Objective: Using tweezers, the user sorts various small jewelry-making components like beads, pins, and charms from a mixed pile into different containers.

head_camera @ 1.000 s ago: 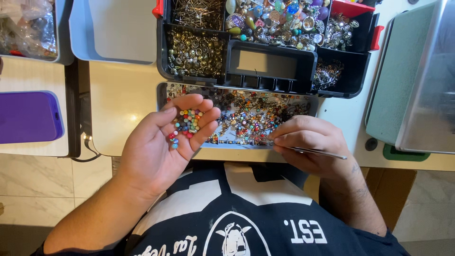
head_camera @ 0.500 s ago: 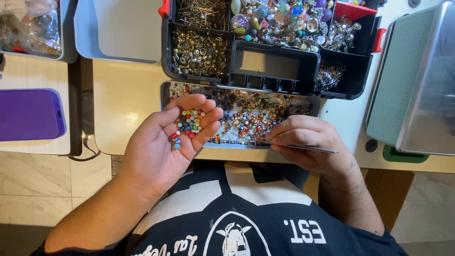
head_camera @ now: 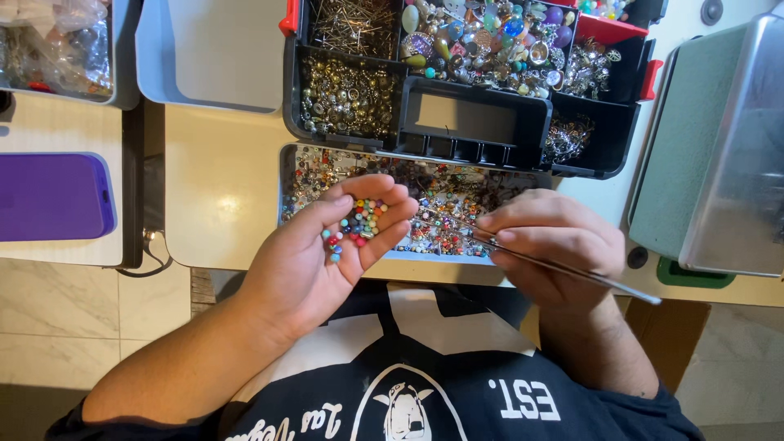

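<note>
A: Head view, item one?
B: Left hand [head_camera: 327,253], palm up and cupped, is cradling a small heap of coloured beads [head_camera: 358,222] just above the near edge of the shallow bead tray [head_camera: 296,175].
A: Item two?
B: Right hand [head_camera: 549,245], fingers pressed together, is pinching a thin metal needle tool [head_camera: 572,269], its tip lying over the tray's right part.
A: Surroundings?
B: Black compartment organiser [head_camera: 474,122] sitting farther on the worktop [head_camera: 220,188]; purple case [head_camera: 51,196] lying far left; metal box [head_camera: 735,147] standing right.
</note>
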